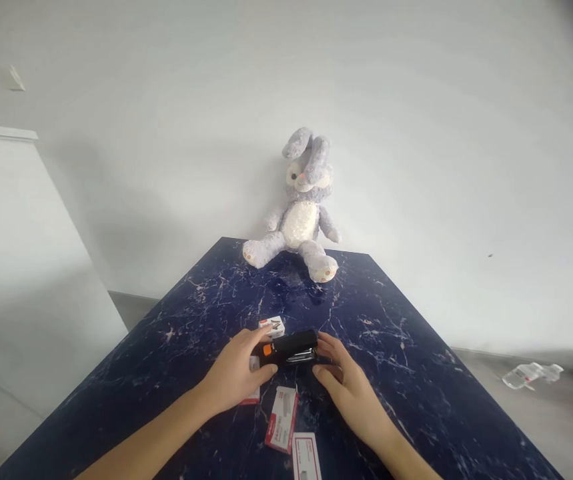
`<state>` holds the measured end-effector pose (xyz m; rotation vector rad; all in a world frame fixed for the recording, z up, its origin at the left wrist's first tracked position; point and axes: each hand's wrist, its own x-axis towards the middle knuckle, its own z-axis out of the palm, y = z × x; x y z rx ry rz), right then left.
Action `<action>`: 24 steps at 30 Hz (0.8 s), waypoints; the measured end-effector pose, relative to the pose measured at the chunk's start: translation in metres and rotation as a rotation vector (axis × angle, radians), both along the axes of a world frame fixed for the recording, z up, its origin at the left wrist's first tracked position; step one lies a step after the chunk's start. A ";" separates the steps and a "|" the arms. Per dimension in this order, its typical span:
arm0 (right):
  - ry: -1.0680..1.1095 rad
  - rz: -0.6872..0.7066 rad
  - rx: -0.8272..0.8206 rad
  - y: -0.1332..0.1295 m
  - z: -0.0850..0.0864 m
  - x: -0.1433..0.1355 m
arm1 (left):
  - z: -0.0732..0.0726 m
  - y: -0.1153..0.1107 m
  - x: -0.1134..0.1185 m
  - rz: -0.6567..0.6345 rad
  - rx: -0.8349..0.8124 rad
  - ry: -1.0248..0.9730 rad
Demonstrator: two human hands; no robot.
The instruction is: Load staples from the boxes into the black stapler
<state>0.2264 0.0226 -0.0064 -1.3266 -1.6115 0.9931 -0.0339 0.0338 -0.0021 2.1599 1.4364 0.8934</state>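
A black stapler (293, 344) with an orange patch lies sideways between my hands over the dark blue tabletop, its metal part showing along the lower side. My left hand (241, 367) closes on its left end, thumb below and fingers above. At the right end, the thumb and fingers of my right hand (343, 383) are closed round the tip. Just behind the stapler stands a small white box (272, 326) with a stapler picture. Nearer me lies a red-and-white box (282, 419), and a white card or box (306, 457) with red edging is cut by the frame. Another red-and-white box (251, 399) is partly hidden by my left hand.
A grey plush rabbit (302, 220) sits at the far edge of the marbled table (191, 333), against the wall. To the left stands a white cabinet (26, 233). Clear plastic bottles (531, 375) lie on the floor at right.
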 end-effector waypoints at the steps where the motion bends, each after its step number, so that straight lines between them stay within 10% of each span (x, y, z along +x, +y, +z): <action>1: -0.062 -0.029 0.078 -0.002 0.002 -0.001 | 0.005 -0.004 0.000 -0.005 0.087 0.008; 6: -0.260 0.079 0.230 -0.018 0.012 -0.010 | 0.019 -0.028 0.008 -0.268 0.229 0.286; 11: -0.233 0.254 0.114 -0.028 0.016 -0.030 | 0.000 -0.039 0.031 -0.312 0.127 0.421; 24: 0.196 0.195 0.000 -0.012 0.012 -0.048 | 0.005 -0.023 0.019 -0.088 -0.188 -0.376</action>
